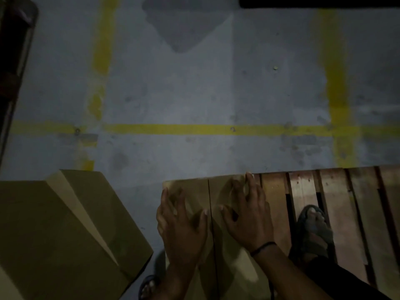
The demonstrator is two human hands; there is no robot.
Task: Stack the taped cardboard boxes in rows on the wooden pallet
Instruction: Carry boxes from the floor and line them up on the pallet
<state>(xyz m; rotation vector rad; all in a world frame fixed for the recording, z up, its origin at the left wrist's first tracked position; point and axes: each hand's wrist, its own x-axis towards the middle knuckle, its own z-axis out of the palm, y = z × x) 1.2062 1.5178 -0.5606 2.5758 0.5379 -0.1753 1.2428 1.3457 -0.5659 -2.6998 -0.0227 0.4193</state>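
Cardboard box (232, 264) is set on the left end of the wooden pallet (337, 213) — pressed on top by L hand (181, 226) & R hand (246, 217), both spread wide, nothing gripped. 2nd taped box (65, 234) is seen on the grey floor (194, 94) nearby, to the left.

L hand (183, 228), R hand (247, 217) palms down, fingers splayed.

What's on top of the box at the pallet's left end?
The left hand and right hand lie spread on the box, either side of its seam. Top under the palms is covered.
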